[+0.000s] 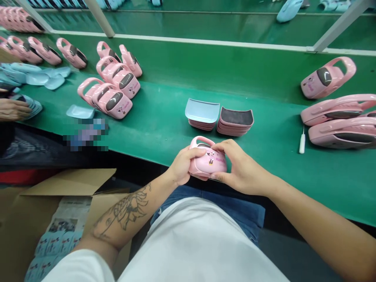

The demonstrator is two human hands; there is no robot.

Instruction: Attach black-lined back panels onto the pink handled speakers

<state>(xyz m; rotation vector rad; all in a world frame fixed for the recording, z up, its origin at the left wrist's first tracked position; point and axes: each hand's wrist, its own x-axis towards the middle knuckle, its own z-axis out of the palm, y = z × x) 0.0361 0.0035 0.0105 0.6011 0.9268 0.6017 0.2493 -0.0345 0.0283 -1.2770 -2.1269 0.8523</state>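
Left hand (183, 166) and right hand (237, 168) clasp a pink case (208, 161) at the near edge of a green tabletop (164, 125).
The tabletop runs wide across a workshop line, with white rails (205, 41) behind it (more blue and pink parts lie beyond). Other cases (113, 84) cluster left and right, two stacks of lids (235, 120) sit in the middle, and a white tool (302, 141) lies nearby. A cardboard box (58, 211) sits below left, and a co-worker's hand (13, 109) rests far left. The left hand curls closed round the case's left end; the right hand's fingers bend over its top, thumb beneath.
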